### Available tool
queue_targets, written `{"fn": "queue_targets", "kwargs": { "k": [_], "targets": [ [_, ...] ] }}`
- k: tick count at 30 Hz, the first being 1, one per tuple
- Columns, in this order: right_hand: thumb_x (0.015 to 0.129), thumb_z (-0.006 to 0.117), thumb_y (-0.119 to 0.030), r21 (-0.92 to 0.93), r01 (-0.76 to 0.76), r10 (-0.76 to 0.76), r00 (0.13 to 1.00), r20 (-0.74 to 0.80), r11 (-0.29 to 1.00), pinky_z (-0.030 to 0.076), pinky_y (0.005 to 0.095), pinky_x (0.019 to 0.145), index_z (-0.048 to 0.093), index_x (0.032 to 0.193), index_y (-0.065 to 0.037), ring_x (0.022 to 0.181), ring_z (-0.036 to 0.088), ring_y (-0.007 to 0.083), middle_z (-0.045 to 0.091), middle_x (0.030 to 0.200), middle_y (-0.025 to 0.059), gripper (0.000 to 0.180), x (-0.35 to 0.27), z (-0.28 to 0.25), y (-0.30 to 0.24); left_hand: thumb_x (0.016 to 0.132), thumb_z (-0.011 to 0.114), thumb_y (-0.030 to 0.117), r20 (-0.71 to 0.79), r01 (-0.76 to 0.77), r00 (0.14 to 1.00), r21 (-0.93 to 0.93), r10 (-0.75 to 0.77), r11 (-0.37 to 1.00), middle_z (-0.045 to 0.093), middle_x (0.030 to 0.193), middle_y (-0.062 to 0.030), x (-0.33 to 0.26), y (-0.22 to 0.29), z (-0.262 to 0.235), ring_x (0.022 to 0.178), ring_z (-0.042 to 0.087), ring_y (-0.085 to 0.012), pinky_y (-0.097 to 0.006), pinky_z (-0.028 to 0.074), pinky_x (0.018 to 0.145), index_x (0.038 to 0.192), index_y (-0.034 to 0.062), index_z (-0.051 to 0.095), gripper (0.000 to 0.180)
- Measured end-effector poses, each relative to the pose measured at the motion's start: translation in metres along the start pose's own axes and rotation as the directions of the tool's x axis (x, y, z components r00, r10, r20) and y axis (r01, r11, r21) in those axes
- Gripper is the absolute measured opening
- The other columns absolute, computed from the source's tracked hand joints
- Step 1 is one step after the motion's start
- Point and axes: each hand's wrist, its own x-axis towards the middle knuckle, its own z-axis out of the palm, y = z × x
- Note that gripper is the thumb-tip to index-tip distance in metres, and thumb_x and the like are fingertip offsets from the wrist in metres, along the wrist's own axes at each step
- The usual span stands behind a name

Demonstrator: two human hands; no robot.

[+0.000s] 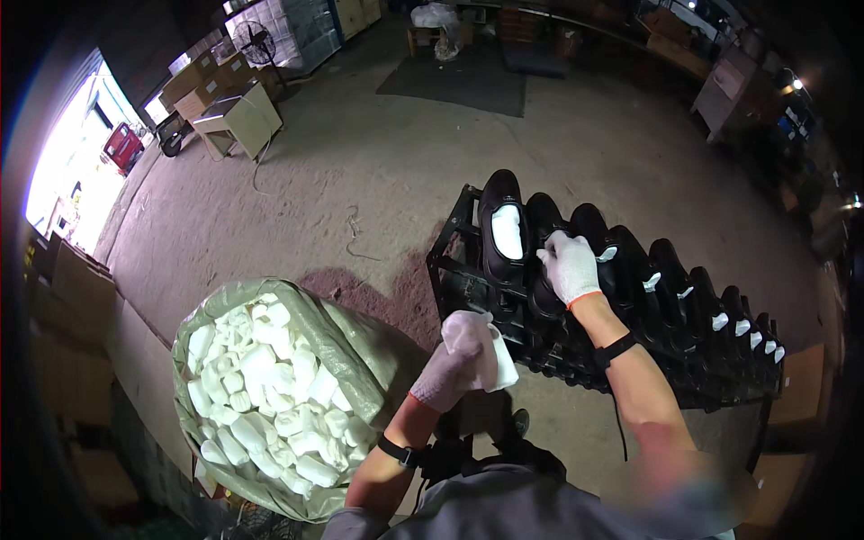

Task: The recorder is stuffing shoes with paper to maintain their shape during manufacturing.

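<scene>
Left hand (457,355): gloved, near six o'clock; gripping a white pad (504,360) at five with curled fingers.
Right hand (571,266): gloved, at three; with bent fingers at the mouth of a black shoe (543,209), two o'clock; cannot tell if pinching.
Rack (450,221): black, three to four o'clock, bearing rowed shoes.
Sack (373,346): green, eight o'clock, full of white pads (270,378).

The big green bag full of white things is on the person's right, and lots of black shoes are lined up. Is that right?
Not quite: the big green bag is on the person's left, as the head view shows. It is full of white things, and lots of black shoes are lined up.
</scene>
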Motion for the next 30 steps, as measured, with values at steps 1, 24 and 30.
{"fn": "queue_targets", "kwargs": {
  "k": [1, 24, 30],
  "targets": [
    [0.097, 0.083, -0.029, 0.132, -0.078, 0.086, 0.994, -0.060, 0.988, 0.057, 0.0526, 0.092, 0.078, 0.091, -0.003, 0.100, 0.071, 0.0428, 0.076, 0.097, 0.0201, 0.027, -0.001, -0.003, -0.001, 0.101, 0.082, 0.048, -0.008, -0.015, 1.000, -0.084, 0.014, 0.996, 0.064, 0.143, -0.0061, 0.003, -0.002, 0.001, 0.133, 0.066, -0.0218, -0.041, 0.057, 0.111, 0.160, 0.0070, 0.052, 0.078],
    [0.090, 0.083, -0.010, 0.640, -0.244, 0.185, 0.970, 0.159, 0.729, 0.058, 0.0476, 0.112, 0.060, 0.155, -0.007, 0.130, 0.068, 0.0445, 0.066, 0.145, 0.0252, 0.069, -0.184, -0.178, 0.052, 0.082, 0.085, 0.031, 0.225, -0.269, 0.955, 0.376, 0.194, 0.887, 0.073, 0.121, -0.0060, 0.047, -0.066, 0.186, 0.118, 0.068, -0.0180, -0.037, 0.058, 0.100, 0.139, 0.0038, 0.064, 0.067],
    [0.079, 0.078, 0.002, 0.031, 0.279, -0.275, 0.955, -0.108, 0.960, 0.052, 0.0571, 0.116, 0.080, 0.131, -0.024, 0.135, 0.057, 0.0509, 0.060, 0.146, 0.0206, 0.057, -0.147, -0.181, 0.071, 0.089, 0.079, 0.017, 0.392, -0.467, 0.874, 0.517, 0.287, 0.717, 0.074, 0.117, -0.0051, 0.071, -0.087, 0.182, 0.111, 0.070, -0.0157, -0.033, 0.059, 0.096, 0.133, -0.0004, 0.066, 0.049]
  ]
}}
